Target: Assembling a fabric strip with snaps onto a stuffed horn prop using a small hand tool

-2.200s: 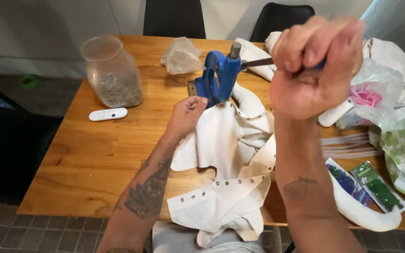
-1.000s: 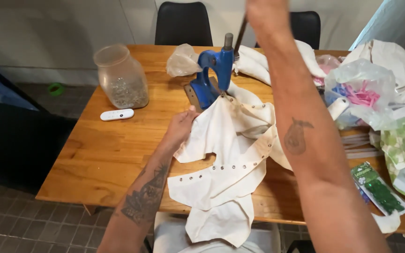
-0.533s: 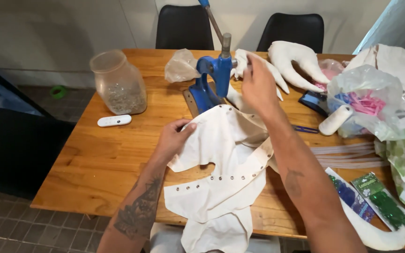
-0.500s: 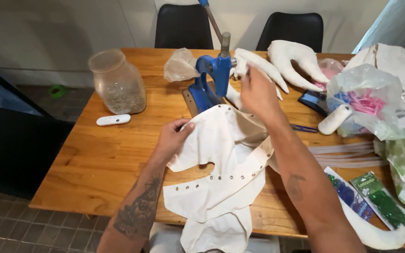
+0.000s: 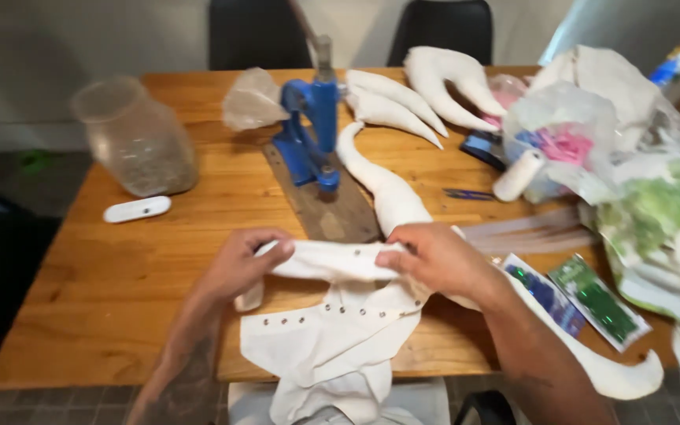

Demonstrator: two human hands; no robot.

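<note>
Both hands hold a white fabric piece (image 5: 332,338) studded with a row of small metal eyelets, at the near edge of the wooden table (image 5: 143,267). My left hand (image 5: 242,260) pinches its folded upper edge on the left. My right hand (image 5: 434,260) grips the same edge on the right. The cloth hangs down over the table's front edge towards my lap. A blue hand press (image 5: 312,130) on a wooden base board (image 5: 332,212) stands just beyond the cloth, apart from it.
A clear jar (image 5: 135,138) and a white remote (image 5: 137,209) sit at the left. Stuffed white horn shapes (image 5: 403,102), a thread spool (image 5: 517,175), plastic bags (image 5: 592,134) and green packets (image 5: 592,299) crowd the right. Two dark chairs stand behind the table.
My right hand came down from the press lever to the cloth. Both hands pulled the cloth out from under the press towards the near edge.
</note>
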